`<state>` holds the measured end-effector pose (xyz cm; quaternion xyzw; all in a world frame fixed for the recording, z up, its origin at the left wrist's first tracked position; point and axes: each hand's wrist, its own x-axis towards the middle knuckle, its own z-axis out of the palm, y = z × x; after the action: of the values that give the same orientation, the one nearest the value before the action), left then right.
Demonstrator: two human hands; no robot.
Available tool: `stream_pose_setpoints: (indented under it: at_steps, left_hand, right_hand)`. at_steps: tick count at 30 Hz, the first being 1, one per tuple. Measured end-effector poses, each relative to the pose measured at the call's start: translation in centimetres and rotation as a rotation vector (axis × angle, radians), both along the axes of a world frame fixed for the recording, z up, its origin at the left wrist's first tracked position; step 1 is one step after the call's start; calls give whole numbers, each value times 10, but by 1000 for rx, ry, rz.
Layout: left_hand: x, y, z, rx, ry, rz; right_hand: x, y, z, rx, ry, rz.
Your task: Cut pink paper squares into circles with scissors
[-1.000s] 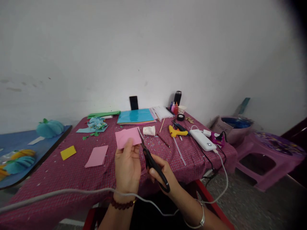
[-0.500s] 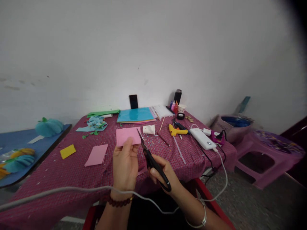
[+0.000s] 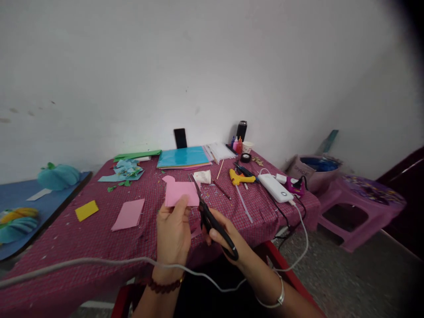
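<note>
My left hand (image 3: pixel 175 229) pinches a piece of pink paper (image 3: pixel 180 193) by its lower edge, thumb on top. A narrow pink bit sticks up and bends over at the paper's upper left corner. My right hand (image 3: pixel 225 234) is wrapped round the handles of black scissors (image 3: pixel 215 225). Their blades point up and away, lying at the paper's right edge. On the table to the left are a stack of pink paper (image 3: pixel 128 215) and a yellow piece of paper (image 3: pixel 86 210). A white paper cup (image 3: pixel 202 177) lies on its side just behind the blades.
A yellow glue gun (image 3: pixel 241 178), a white power bank (image 3: pixel 274 188) and a power strip (image 3: pixel 295 186) lie on the right. A white cable (image 3: pixel 99 261) crosses in front of my wrists. Coloured sheets (image 3: pixel 182 157) and a phone (image 3: pixel 180 138) are at the back.
The bent pink bit now shows at the paper's upper left. The scissor blades have shifted slightly along the paper's right side. The whole view has turned a little to the right.
</note>
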<state>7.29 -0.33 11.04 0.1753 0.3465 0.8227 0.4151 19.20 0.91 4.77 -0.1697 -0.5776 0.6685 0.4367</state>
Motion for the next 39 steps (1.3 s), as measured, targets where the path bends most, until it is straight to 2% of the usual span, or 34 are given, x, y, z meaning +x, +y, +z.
stream_pose_setpoints:
  at_steps: [10, 26, 33, 39]
  left_hand:
    - [-7, 1, -6, -41, 39, -24]
    - [-17, -3, 0, -56, 92, -139]
    - [-23, -5, 2, -75, 178, -181]
    - [-34, -4, 0, -151, 388, -198]
  right_hand:
    - [-2, -2, -12, -50, 79, 1]
    - [7, -4, -5, -42, 65, 25]
    - [12, -5, -4, -59, 16, 24]
    - [15, -6, -4, -44, -2, 35]
